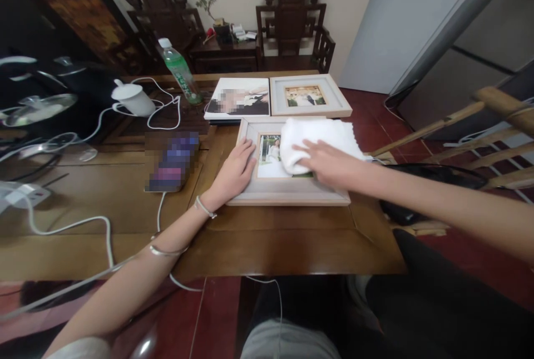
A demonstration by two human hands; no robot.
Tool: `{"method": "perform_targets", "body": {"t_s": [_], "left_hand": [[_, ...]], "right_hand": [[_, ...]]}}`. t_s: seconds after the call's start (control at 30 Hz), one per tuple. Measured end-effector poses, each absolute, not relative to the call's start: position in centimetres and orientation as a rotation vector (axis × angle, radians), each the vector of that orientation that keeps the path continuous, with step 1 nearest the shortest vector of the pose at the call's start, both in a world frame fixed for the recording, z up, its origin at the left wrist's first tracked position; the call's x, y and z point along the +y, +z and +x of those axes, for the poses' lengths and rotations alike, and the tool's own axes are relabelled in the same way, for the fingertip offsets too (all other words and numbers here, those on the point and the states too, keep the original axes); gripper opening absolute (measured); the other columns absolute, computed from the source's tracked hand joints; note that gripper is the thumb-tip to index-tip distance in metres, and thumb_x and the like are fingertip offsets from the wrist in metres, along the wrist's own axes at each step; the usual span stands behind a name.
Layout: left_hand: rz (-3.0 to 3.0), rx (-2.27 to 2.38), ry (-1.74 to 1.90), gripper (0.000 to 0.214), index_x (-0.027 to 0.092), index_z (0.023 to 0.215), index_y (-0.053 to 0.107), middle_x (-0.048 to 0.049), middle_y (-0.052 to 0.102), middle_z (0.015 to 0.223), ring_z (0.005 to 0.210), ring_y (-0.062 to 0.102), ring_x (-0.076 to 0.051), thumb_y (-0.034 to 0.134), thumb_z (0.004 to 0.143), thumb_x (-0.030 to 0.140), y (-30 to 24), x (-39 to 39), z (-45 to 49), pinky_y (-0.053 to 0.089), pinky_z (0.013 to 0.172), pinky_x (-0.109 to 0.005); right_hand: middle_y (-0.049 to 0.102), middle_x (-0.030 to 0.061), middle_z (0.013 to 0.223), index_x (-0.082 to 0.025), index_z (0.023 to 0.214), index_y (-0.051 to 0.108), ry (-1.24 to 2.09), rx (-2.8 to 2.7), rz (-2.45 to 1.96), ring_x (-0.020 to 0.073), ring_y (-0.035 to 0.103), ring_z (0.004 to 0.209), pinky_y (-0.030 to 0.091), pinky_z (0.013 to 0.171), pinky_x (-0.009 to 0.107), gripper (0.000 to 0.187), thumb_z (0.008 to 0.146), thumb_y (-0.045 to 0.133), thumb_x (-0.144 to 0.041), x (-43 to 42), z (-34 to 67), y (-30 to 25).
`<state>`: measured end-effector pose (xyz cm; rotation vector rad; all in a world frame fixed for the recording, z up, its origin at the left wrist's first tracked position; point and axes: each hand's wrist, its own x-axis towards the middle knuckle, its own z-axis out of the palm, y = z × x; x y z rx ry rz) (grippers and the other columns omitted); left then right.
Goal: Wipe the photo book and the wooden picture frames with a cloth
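A pale wooden picture frame [287, 195] lies flat on the table, with a photo [269, 153] of a figure in white inside. My left hand [237, 170] rests on the frame's left border, its fingers laid out along the edge. Over the right half of the photo, my right hand [321, 161] presses a folded white cloth [325, 131] against the frame's front. The right fingers are slightly blurred, with the fingertips on the cloth. The cloth hides part of the photo and of the frame's upper right side.
Behind lie a second frame [346, 104] and a white-edged photo panel [237, 97]. On the left are a phone [173, 164], a green bottle [181, 72], a white lidded cup [136, 100], a power strip [25, 197] and white cables. A wooden chair [496, 119] stands at right.
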<state>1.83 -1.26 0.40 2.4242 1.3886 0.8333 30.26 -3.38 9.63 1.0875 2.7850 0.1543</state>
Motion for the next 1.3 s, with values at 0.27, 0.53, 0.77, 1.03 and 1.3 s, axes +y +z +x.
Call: {"method": "perform_targets", "body": {"t_s": [0.27,0.53,0.77,1.03,1.3], "left_hand": [[2.438,1.391,0.804,0.049,0.011,0.145,0.058,-0.0190,0.054,0.159,0.158,0.038,-0.033,0.041,0.106,0.035,0.6,-1.3,1.9,0.030,0.131,-0.058],[2.432,1.389,0.805,0.049,0.011,0.146,0.057,-0.0195,0.053,0.160,0.158,0.038,-0.034,0.042,0.106,0.035,0.6,-1.3,1.9,0.029,0.131,-0.058],[2.436,1.403,0.777,0.049,0.012,0.146,0.057,-0.0178,0.054,0.160,0.158,0.037,-0.033,0.041,0.106,0.035,0.8,-1.4,2.0,0.029,0.132,-0.056],[2.472,1.445,0.733,0.052,0.006,0.146,0.056,-0.0211,0.051,0.161,0.159,0.035,-0.032,0.038,0.106,0.035,1.0,-1.5,2.2,0.030,0.132,-0.053],[2.469,1.449,0.704,0.053,0.007,0.147,0.055,-0.0202,0.052,0.161,0.159,0.036,-0.031,0.039,0.106,0.036,1.0,-1.6,2.1,0.029,0.132,-0.052]], "right_hand": [[0.043,0.0116,0.169,-0.017,0.143,0.066,0.510,2.878,1.225,0.0404,0.034,0.156,0.036,0.119,0.067,0.061,0.086,0.050,-0.002,4.8,34.7,9.5],[0.055,0.0168,0.159,-0.016,0.134,0.073,0.362,2.718,1.160,0.0395,0.054,0.139,0.044,0.112,0.061,0.055,0.085,0.052,-0.002,0.3,31.0,8.1],[0.068,0.0200,0.140,-0.014,0.118,0.079,-0.031,2.719,1.065,0.0356,0.068,0.118,0.056,0.098,0.050,0.046,0.083,0.052,0.001,-8.5,28.2,11.5],[0.053,0.0193,0.160,-0.013,0.134,0.071,-0.204,2.771,1.031,0.0394,0.053,0.143,0.051,0.111,0.055,0.058,0.082,0.051,0.005,-11.1,27.4,11.2],[0.032,0.0184,0.172,-0.016,0.150,0.060,0.110,2.780,1.218,0.0412,0.028,0.159,0.027,0.122,0.073,0.079,0.076,0.049,0.010,-0.3,30.2,7.8]]}}
